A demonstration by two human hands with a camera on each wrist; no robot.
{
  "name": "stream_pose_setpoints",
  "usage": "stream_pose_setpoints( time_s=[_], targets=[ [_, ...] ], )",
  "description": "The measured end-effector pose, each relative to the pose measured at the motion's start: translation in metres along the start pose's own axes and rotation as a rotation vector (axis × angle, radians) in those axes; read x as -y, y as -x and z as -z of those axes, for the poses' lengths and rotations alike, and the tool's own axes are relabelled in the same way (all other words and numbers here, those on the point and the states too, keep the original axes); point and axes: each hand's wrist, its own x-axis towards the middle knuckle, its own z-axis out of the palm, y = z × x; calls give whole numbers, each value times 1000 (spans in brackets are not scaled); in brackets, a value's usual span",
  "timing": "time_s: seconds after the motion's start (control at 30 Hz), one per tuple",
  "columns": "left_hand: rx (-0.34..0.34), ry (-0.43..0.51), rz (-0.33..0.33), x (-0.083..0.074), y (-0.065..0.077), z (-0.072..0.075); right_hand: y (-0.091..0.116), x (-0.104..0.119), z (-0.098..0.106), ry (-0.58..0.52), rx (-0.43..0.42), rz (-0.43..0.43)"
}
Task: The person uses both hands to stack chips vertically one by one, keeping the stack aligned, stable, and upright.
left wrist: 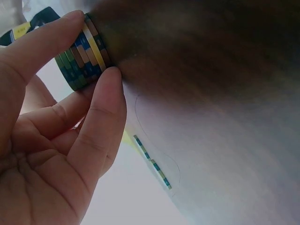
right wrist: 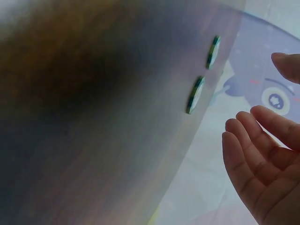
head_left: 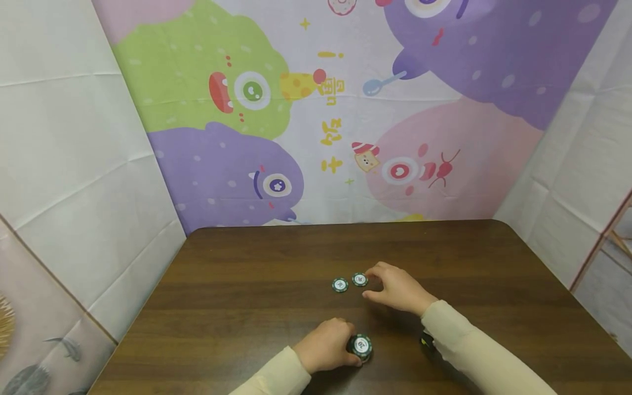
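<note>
Near the front of the table, my left hand grips a short stack of poker chips by its side, thumb and fingers curled round the edges. The top chip reads 20. In the left wrist view the stack shows green, blue, brown and yellow edges between thumb and fingers. Farther back, two green-edged poker chips lie flat side by side: a left chip and a right chip. My right hand hovers just right of them, thumb and fingers spread apart and holding nothing, fingertips close to the right chip.
The brown wooden table has rounded far corners. Behind it hangs a cloth with cartoon monsters, and white cloth walls stand at both sides. A black object with a yellow mark shows beneath the right sleeve.
</note>
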Motion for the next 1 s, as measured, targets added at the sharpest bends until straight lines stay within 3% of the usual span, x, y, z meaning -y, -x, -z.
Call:
stream_pose_setpoints(
  time_s=[0.57, 1.0],
  targets=[
    [-4, 6, -1, 1, 0, 1, -41, -16, -14, 61, 119, -157],
    [-17, -9, -19, 1, 0, 0, -51, -16, -22, 85, 161, -199]
  ],
)
